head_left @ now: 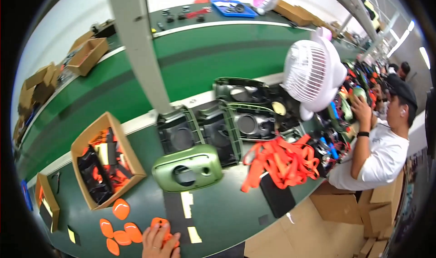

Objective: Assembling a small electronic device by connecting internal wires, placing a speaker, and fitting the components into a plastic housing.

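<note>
My left hand reaches in from the lower edge, a ring on one finger. Its fingers curl over an orange plastic piece on the green table and partly hide it. Left of the hand lie several glossy orange oval pieces. Farther up stands a green plastic housing with a large round hole and a smaller one. Pale yellow strips lie on a dark band right of my hand. My right hand is out of view.
An open cardboard box holds orange and black parts. Dark green shells line the back, near a white fan. Orange straps and a black flat object lie to the right. A co-worker works at the far right.
</note>
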`<move>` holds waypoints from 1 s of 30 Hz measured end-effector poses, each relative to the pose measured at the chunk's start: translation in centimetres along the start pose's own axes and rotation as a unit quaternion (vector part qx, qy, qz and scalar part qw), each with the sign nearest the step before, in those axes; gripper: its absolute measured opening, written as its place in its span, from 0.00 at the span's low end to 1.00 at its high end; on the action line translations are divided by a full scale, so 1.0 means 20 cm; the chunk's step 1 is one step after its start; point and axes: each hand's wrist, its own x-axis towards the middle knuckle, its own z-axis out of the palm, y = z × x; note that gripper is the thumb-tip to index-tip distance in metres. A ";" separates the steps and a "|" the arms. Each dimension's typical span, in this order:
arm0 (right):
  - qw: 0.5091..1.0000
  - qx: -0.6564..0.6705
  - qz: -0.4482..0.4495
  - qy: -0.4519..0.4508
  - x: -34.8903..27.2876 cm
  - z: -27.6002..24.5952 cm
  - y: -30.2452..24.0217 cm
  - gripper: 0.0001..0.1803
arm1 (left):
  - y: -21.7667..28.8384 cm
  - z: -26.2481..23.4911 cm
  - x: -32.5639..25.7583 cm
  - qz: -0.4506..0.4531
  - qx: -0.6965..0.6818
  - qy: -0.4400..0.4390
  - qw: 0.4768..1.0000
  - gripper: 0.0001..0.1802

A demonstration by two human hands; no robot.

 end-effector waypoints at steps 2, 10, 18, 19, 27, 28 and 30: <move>1.000 -0.027 -0.010 0.011 -0.07 -0.11 0.09 0.11 | 0.01 0.00 0.01 -0.015 0.004 -0.002 1.000 0.27; 0.980 -0.127 -0.153 0.010 0.15 -0.39 0.17 0.12 | -0.02 0.09 -0.03 -0.031 0.033 0.022 0.999 0.26; 0.980 0.147 -0.100 0.095 -0.22 -0.67 0.12 0.10 | 0.09 0.00 0.04 -0.064 0.025 0.056 0.996 0.23; 0.975 0.163 -0.120 0.092 -0.32 -0.77 -0.08 0.09 | 0.07 -0.02 0.04 -0.077 0.041 0.059 0.994 0.23; 0.897 0.019 -0.314 0.311 -0.80 -1.40 -1.35 0.08 | -0.13 -0.06 -0.03 -0.108 0.064 0.115 0.985 0.23; 0.885 0.032 -0.323 0.332 -0.77 -1.46 -1.45 0.08 | -0.14 -0.06 -0.04 -0.127 0.053 0.121 0.983 0.23; 0.861 -0.026 -0.305 0.406 -0.62 -1.62 -1.53 0.08 | -0.12 -0.05 -0.02 -0.116 0.057 0.124 0.984 0.24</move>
